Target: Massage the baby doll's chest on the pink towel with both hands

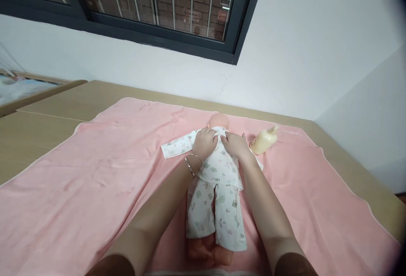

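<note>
A baby doll lies on its back on a pink towel, head away from me, feet toward me. It wears a white printed top and matching trousers. My left hand rests on the doll's chest near the collar, fingers curled onto the fabric. My right hand lies beside it on the same top, fingers pressed on the cloth at the neck. One sleeve sticks out flat to the left. The doll's bare arm points right.
The towel covers a wooden table that runs to a white wall. A dark-framed barred window sits above. A crib edge shows at the far left.
</note>
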Motion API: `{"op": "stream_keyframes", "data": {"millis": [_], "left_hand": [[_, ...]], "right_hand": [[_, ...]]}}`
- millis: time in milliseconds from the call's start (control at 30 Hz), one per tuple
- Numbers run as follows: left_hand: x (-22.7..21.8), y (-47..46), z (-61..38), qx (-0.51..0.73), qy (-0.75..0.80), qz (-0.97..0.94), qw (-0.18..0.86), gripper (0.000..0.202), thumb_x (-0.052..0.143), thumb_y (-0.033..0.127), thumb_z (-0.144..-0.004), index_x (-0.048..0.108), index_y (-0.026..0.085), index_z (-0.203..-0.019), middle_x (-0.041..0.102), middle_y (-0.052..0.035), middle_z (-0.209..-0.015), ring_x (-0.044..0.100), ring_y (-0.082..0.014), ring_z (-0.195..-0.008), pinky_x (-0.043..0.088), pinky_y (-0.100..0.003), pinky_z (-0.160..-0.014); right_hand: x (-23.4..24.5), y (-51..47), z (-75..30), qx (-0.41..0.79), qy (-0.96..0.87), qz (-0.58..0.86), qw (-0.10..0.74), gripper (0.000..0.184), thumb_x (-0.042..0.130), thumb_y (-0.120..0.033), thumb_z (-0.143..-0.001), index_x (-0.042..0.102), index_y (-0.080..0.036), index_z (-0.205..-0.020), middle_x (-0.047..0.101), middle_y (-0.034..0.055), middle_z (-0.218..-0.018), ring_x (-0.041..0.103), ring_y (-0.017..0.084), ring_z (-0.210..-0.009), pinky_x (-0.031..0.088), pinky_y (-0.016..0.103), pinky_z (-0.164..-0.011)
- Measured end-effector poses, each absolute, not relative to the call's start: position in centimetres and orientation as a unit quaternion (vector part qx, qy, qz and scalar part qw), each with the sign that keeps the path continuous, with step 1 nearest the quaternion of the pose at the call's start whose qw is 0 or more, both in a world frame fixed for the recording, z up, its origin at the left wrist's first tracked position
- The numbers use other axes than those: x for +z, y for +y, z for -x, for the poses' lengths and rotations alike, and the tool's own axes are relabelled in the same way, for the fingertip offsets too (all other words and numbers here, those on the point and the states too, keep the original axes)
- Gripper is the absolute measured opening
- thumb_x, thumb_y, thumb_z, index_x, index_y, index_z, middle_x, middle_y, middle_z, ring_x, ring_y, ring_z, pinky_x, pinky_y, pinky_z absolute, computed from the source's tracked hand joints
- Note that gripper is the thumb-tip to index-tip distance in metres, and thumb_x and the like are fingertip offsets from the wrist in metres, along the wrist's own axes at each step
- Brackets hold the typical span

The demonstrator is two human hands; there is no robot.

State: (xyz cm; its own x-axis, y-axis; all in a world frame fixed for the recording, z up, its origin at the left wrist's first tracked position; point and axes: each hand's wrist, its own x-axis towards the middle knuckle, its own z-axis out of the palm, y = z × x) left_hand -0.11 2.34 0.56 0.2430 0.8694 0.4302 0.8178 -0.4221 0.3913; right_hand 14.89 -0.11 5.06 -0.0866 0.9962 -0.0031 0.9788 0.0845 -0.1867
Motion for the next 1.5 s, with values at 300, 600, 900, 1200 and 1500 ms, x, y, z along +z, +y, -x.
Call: {"op": "stream_keyframes", "data": {"millis": [300,600,900,1200,1500], "left_hand": [[-0.3,2.0,-0.4,0.334,0.598,-0.728,0.016,0.025,0.052,0.034,-0.096,0.072,0.019,-0.097,0.073,-0.0114,-0.102,0.064,-0.0277,-0.106,0.051,-0.04,-0.095],[-0.4,2.6,0.1,0.321,0.587,-0.739,0.077,0.035,0.052,0.038,-0.096,0.066,0.017,-0.121,0.069,-0.0133,-0.13,0.06,-0.029,-0.125,0.044,-0.044,-0.112],[-0.6,2.7,0.1,0.318,0.585,-0.742,0.077,0.036,0.051,0.037,-0.097,0.065,0.016,-0.123,0.068,-0.0138,-0.132,0.059,-0.0293,-0.126,0.042,-0.043,-0.114],[-0.5,2.6,0.1,0.316,0.58,-0.746,0.084,0.038,0.049,0.037,-0.097,0.062,0.015,-0.125,0.065,-0.0154,-0.136,0.057,-0.0291,-0.13,0.04,-0.044,-0.115],[-0.7,2.8,0.1,0.291,0.593,-0.745,0.089,0.048,0.051,0.041,-0.097,0.057,0.012,-0.135,0.056,-0.0184,-0.148,0.049,-0.0313,-0.14,0.033,-0.047,-0.121]], "right_hand": [[6.1,-0.5,-15.4,0.078,-0.713,0.696,0.023,0.048,0.032,-0.044,-0.105,0.071,-0.018,-0.107,0.076,0.0165,-0.115,0.065,0.031,-0.118,0.011,0.058,-0.122],[4.6,0.4,-15.3,0.099,-0.694,0.711,0.05,0.056,0.024,-0.048,-0.106,0.063,-0.015,-0.127,0.066,0.021,-0.135,0.06,0.036,-0.126,0.02,0.062,-0.116],[4.6,0.4,-15.2,0.088,-0.697,0.709,0.051,0.056,0.023,-0.047,-0.105,0.063,-0.013,-0.126,0.065,0.0217,-0.136,0.061,0.037,-0.124,0.021,0.065,-0.116],[3.5,0.9,-15.6,0.109,-0.704,0.698,0.077,0.054,0.022,-0.047,-0.106,0.056,-0.016,-0.135,0.059,0.0194,-0.145,0.053,0.037,-0.134,0.023,0.066,-0.115],[3.8,0.5,-14.9,0.086,-0.696,0.71,0.066,0.055,0.022,-0.045,-0.106,0.057,-0.013,-0.134,0.062,0.0209,-0.14,0.056,0.037,-0.13,0.015,0.069,-0.116]]}}
